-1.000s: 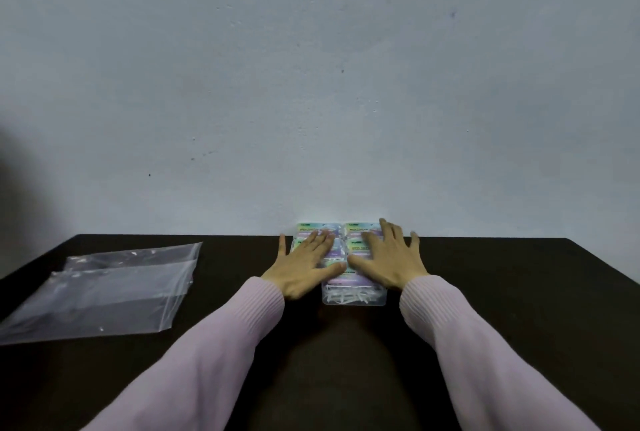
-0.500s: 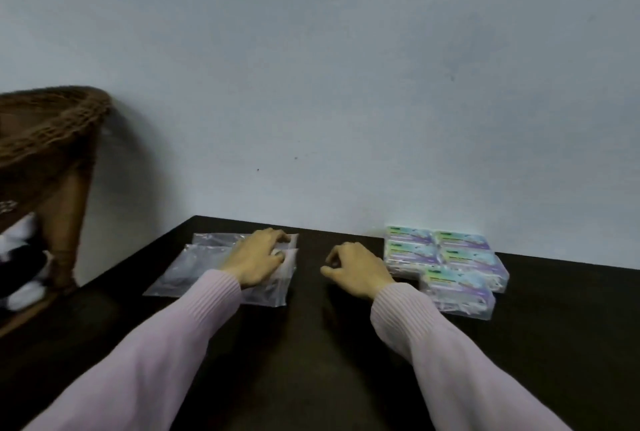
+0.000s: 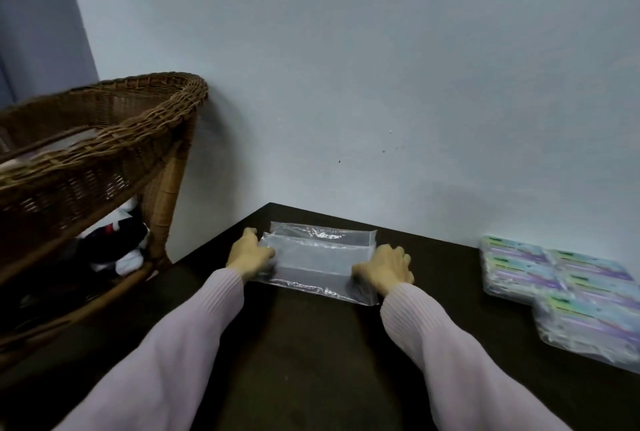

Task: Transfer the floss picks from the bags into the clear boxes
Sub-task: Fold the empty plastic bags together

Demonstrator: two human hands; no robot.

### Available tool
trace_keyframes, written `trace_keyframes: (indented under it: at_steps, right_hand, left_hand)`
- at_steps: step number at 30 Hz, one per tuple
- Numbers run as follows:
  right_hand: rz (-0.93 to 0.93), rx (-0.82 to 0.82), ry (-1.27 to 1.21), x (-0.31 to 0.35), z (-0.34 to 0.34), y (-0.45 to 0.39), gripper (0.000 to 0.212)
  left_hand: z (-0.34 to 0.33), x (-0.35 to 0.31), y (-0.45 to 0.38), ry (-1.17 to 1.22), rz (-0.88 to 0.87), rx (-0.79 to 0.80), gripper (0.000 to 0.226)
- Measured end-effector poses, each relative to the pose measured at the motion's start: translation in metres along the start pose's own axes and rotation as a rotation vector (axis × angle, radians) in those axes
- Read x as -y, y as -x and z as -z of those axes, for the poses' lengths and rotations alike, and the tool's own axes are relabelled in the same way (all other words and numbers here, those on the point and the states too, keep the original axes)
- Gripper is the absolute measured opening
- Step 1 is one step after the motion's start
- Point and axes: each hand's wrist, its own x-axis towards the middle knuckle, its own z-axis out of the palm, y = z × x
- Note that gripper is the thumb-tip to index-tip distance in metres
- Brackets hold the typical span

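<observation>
Two thin, clear, crinkly plastic bags (image 3: 320, 260) are lying flat and overlapped on the dark brown table (image 3: 311, 361), toward its far left corner at about eleven o'clock. The left hand (image 3: 250, 255) is gripping the left edge of the nearer bag, fingers curled around the film. The right hand (image 3: 385, 267) is holding the right edge, its fingers bent over the plastic.

These bags are looking empty and nearly weightless; I judge them limp, slippery and quick to crumple or slide on the smooth tabletop. Pinching an edge or a corner between thumb and fingers looks surest, since a flat press would only be pushing them along.

At about three o'clock, well apart from the bags, the clear rectangular plastic boxes with green and purple labels (image 3: 561, 286) are sitting packed together. Five labelled tops are showing, and pale floss picks seem to be lying inside them, though they are too small to count. The boxes are looking stiff and light, best taken by their long sides.

At nine o'clock, one brown woven wicker shelf stand (image 3: 104, 139) is standing beside the table.
</observation>
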Motion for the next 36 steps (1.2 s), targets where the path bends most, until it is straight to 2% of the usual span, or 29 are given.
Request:
trace_keyframes:
  at_steps: [2,5,8,10,13,15,18,20,23,25,27,30,31,33,36]
  right_hand:
    - [-0.016,-0.006,-0.139,-0.001,0.001,-0.004,0.069]
    - [-0.051,0.02,-0.323,-0.004,0.009,-0.008,0.066]
    - [-0.069,0.074,-0.473,-0.014,0.017,-0.013,0.06]
    - [-0.019,0.112,-0.54,-0.024,0.021,-0.016,0.043]
    - [0.082,0.126,-0.644,-0.038,0.029,-0.015,0.02]
    - [0.142,0.133,-0.683,-0.043,0.039,-0.008,0.014]
    - [0.249,0.137,-0.67,-0.05,0.056,0.002,0.014]
    - [0.308,0.196,-0.647,-0.057,0.069,0.008,0.012]
    - [0.306,0.31,-0.716,-0.07,0.083,0.013,0.026]
    - [0.293,0.287,-0.784,-0.077,0.087,0.015,0.029]
    - [0.282,0.255,-0.866,-0.08,0.089,0.017,0.029]
    - [0.286,0.205,-0.952,-0.081,0.094,0.02,0.024]
    - [0.286,0.21,-0.958,-0.08,0.096,0.021,0.024]
    - [0.296,0.297,-0.954,-0.079,0.1,0.026,0.029]
    - [0.285,0.527,-0.997,-0.078,0.104,0.037,0.027]
  left_hand:
    - [-0.003,-0.003,0.001,0.159,0.034,-0.023,0.064]
    - [-0.004,-0.004,0.002,0.271,0.088,0.012,0.057]
    - [0.0,-0.009,0.009,0.388,0.139,0.132,0.018]
    - [0.001,-0.012,0.014,0.46,0.139,0.21,0.007]
    - [0.002,-0.015,0.017,0.513,0.093,0.22,0.008]
    - [0.001,-0.017,0.022,0.528,0.056,0.222,0.007]
    - [0.0,-0.022,0.03,0.62,-0.017,0.241,0.005]
    - [0.001,-0.025,0.036,0.671,-0.056,0.247,0.003]
    - [0.004,-0.029,0.045,0.635,-0.154,0.239,0.003]
    - [0.003,-0.034,0.055,0.611,-0.215,0.25,0.005]
    - [0.002,-0.038,0.064,0.558,-0.208,0.337,0.015]
    - [0.007,-0.039,0.071,0.479,-0.181,0.579,0.052]
    - [0.01,-0.037,0.071,0.459,-0.196,0.601,0.055]
    - [0.016,-0.037,0.074,0.459,-0.232,0.555,0.038]
    - [0.022,-0.039,0.078,0.662,-0.188,0.522,0.023]
